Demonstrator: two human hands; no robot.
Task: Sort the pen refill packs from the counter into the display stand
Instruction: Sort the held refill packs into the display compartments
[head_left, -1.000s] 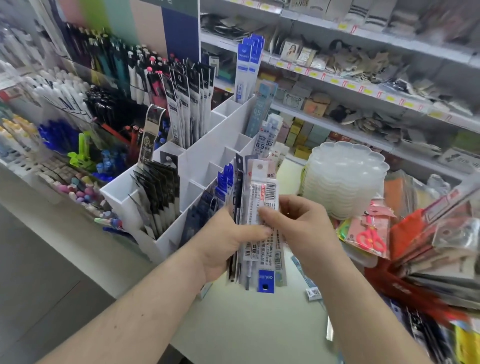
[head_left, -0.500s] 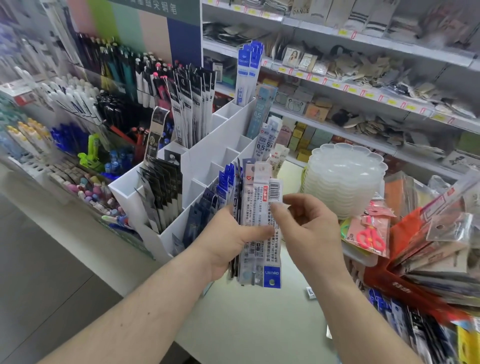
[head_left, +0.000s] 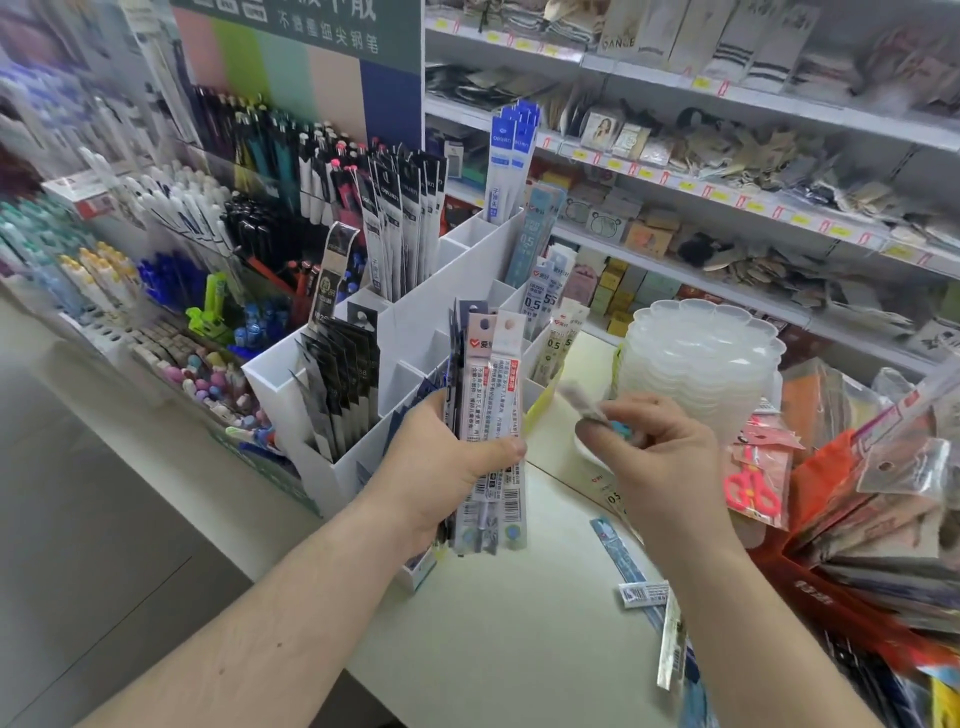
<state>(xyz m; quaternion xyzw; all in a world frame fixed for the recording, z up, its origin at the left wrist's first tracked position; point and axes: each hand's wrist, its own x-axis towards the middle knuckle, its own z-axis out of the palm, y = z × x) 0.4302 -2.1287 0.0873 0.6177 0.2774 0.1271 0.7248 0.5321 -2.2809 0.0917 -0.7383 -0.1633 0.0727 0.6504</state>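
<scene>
Head view: fan of pen refill packs (head_left: 491, 415) held upright in front of the display stand (head_left: 415, 322), over the counter (head_left: 519, 649). Left hand (head_left: 441, 467) grips the fan, thumb curled across the front packs, fingers behind. Right hand (head_left: 649, 457) sits just right of the fan, apart from it; its fingers pinch a single pack (head_left: 587, 405), blurred, tilted with its top toward the stand. Stand is white and divided into compartments: black packs (head_left: 337, 384) in the front-left one, blue packs (head_left: 511, 156) upright at the back, pale 0.5 packs (head_left: 556, 338) along the right side. More loose packs (head_left: 644, 592) lie flat on the counter near the right forearm. Stack of clear plastic trays (head_left: 701, 364) stands beyond the right hand. Red scissors in a packet (head_left: 753, 483) lie to its right. Pen racks (head_left: 156, 234) fill the left; shelving (head_left: 727, 130) runs behind.
</scene>
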